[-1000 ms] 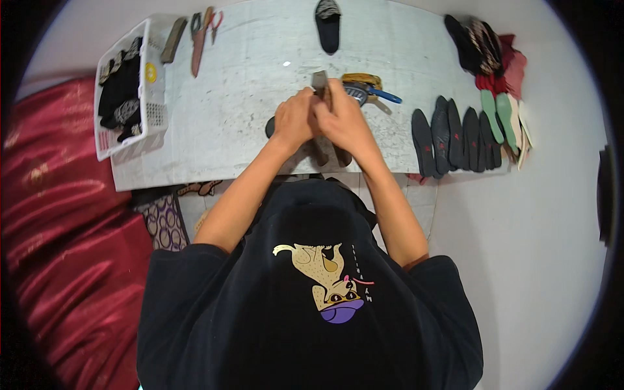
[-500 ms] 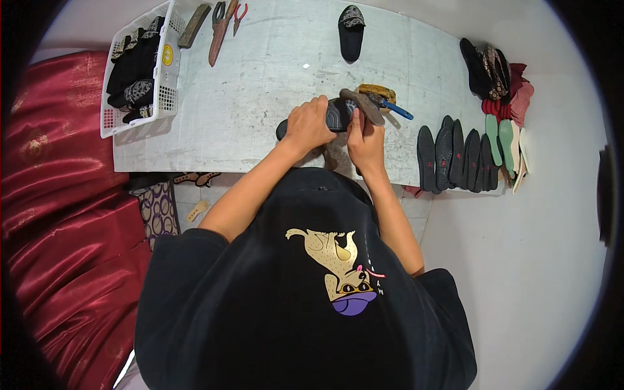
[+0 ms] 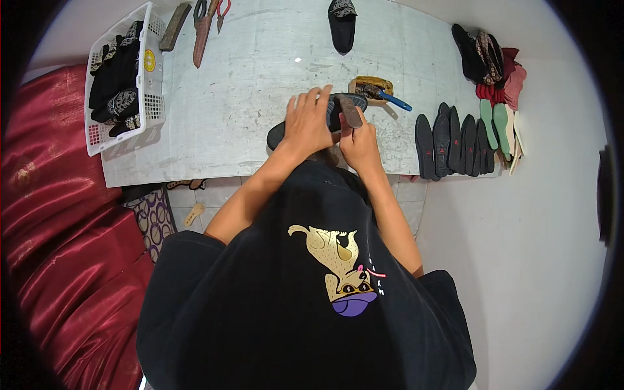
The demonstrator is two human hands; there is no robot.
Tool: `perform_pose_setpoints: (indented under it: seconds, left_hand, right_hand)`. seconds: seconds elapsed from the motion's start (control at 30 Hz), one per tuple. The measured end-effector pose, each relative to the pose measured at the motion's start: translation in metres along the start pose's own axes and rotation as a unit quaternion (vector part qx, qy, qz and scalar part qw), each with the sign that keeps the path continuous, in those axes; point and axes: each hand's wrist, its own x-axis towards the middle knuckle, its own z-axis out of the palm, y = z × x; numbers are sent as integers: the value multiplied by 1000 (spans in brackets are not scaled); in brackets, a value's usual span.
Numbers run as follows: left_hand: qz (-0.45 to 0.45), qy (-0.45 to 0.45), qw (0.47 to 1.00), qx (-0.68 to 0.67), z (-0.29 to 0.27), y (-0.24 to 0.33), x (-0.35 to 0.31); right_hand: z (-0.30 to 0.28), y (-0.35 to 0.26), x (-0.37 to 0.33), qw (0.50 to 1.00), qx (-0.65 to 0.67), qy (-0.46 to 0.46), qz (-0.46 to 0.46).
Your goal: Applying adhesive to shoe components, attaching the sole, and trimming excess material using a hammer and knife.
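A black slipper [image 3: 275, 135] lies sole up across the near part of the table, its patterned sole partly covered by my hands. Over its middle rests my left hand [image 3: 309, 123], open, with the fingers stretched and spread past the far edge. My right hand [image 3: 359, 144] is closed around a hammer [image 3: 351, 112] whose worn brown head is above the right end of the sole. Most of the hammer's handle is hidden by my hand. Just beyond stands a small yellowish container [image 3: 362, 83] of dark bits, with a blue-handled tool [image 3: 395, 101] leaning out of it.
Another black slipper [image 3: 342, 31] lies at the far edge. Left, a white basket [image 3: 151, 88] holds dark slippers, beside a wooden-looking block [image 3: 175, 27], scissors [image 3: 203, 36] and red-handled pliers [image 3: 223, 12]. Right, several black soles [image 3: 442, 140] stand beside green ones [image 3: 499, 120] and fabric uppers [image 3: 512, 84].
The hammer head has turned and come lower and left, nearer the sole. My left hand's fingers have spread apart. The view has shifted slightly.
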Motion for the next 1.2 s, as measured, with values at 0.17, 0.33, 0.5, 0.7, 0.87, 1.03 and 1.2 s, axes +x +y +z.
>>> perform_pose_setpoints:
  seconds: [0.17,0.33,0.5,0.7,0.87,1.03,1.2]
  left_hand:
    - [7,-1,999,-32,20,5,8]
    - [-46,-25,999,-3,12,17,12]
    - [-81,-34,996,11,16,19,15]
    - [-81,-17,996,31,24,18,16]
    - [-101,-2,994,40,24,21,16]
    - [-73,20,996,36,26,17,13]
    - [-95,-95,990,43,8,31,20]
  right_hand:
    - [-10,-3,6,999,-21,-18,-22]
    - [-26,-10,6,998,12,10,-55]
    - [-33,-1,12,998,38,-26,-44]
    - [-41,8,17,997,15,-65,-24]
    - [-45,11,19,997,44,-32,-63]
    - [-42,31,16,996,59,-37,-56]
    - [-43,37,20,994,60,-34,-81]
